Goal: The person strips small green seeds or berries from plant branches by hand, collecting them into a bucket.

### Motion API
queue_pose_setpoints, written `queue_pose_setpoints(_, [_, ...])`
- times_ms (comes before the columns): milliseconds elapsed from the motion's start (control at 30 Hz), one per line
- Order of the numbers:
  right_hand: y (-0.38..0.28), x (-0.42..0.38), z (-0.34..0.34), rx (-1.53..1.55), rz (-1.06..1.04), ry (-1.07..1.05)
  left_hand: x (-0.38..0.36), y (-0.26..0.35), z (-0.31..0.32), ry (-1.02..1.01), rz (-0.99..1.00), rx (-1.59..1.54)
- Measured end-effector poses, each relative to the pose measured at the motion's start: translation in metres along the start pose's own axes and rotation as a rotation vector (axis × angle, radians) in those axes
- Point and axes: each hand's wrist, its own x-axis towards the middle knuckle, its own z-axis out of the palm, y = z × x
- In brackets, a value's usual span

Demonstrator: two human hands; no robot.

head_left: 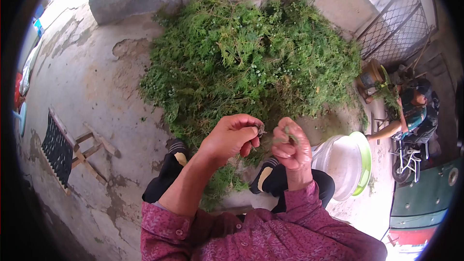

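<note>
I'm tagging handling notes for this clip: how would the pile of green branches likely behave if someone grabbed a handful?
The pile of green branches would probably bend and give, since its foliage looks thin and feathery. A handful is likely light for its bulk, as the pile looks loosely layered. Neighbouring pieces may drag along, as they look tangled.

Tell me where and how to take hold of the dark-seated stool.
Probably best: the stool by its wooden rail along the dark seat, coming from above on the person's side with the left hand, the nearer one. That straight bar lies uncovered, while the crossed legs might shift.
</note>
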Motion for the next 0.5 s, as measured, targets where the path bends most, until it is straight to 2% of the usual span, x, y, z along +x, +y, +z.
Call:
queue_pose_setpoints(133, [-0.004,-0.003,-0.002,0.012,-0.068,-0.089,0.002,-0.003,-0.002,0.002,-0.012,-0.091])
queue_pose_setpoints(200, [0.002,0.001,0.000,-0.173,-0.175,0.051,0.002,-0.003,0.001,0.029,0.039,-0.055])
queue_pose_setpoints(267, [0.008,0.002,0.002,-0.217,-0.154,0.063,0.003,-0.004,0.003,0.015,0.036,-0.019])
queue_pose_setpoints(333, [0.016,0.004,0.004,-0.431,-0.172,0.149,0.004,-0.004,0.004,0.004,0.030,0.015])
queue_pose_setpoints(500, [0.021,0.007,0.002,-0.567,-0.271,0.248,0.002,0.000,0.006,-0.044,-0.087,0.064])
